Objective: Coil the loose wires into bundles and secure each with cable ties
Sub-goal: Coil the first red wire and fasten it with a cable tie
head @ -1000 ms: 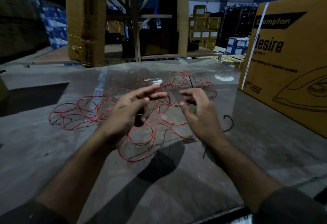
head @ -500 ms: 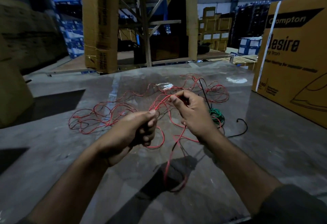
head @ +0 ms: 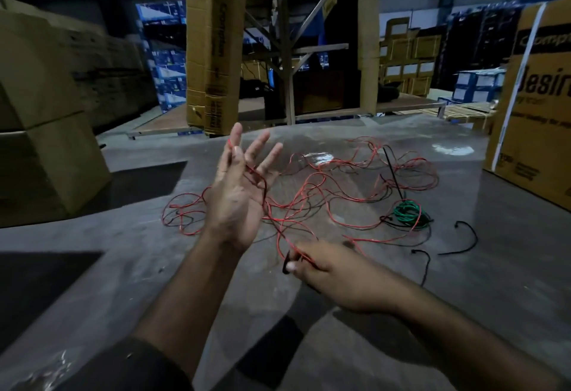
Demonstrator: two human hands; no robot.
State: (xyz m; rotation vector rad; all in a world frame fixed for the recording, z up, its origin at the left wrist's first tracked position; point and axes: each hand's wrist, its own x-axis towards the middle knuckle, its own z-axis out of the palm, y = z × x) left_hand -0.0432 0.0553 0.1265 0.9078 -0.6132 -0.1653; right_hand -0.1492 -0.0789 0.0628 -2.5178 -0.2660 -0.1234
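Head view: left hand [head: 238,202] spread, red wire [head: 312,186] draped across; right hand [head: 333,270] pinches it near the table [head: 463,282] edge.

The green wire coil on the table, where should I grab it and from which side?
Judging from the head view, take the green wire coil by its near right arc, coming from above with the right hand. It lies flat as a closed ring; red wire and a black cable tie crowd its far and left sides, while the right side faces barer table.
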